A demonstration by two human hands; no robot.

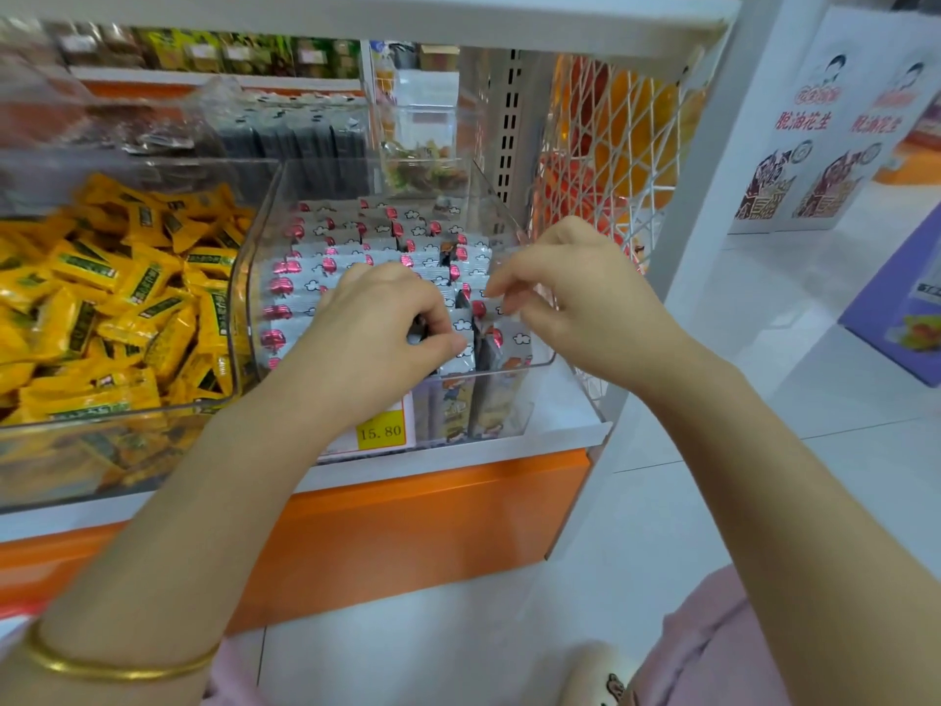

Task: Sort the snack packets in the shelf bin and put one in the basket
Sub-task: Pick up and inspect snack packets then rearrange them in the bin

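A clear plastic shelf bin (514, 366) holds rows of white snack packets (326, 267) printed with clouds and pink marks. My left hand (377, 323) is inside the bin near its front, fingers curled round packets at the front row. My right hand (565, 293) hovers over the bin's right side and pinches the top edge of a packet (501, 338) between thumb and forefinger. No basket is in view.
A second clear bin (127, 415) of yellow wrapped candies (117, 298) sits to the left. A price tag (382, 430) reading 15.80 hangs below. White mesh (611, 160) closes the shelf's right end. An orange shelf base (433, 517) runs below, white floor (764, 450) to the right.
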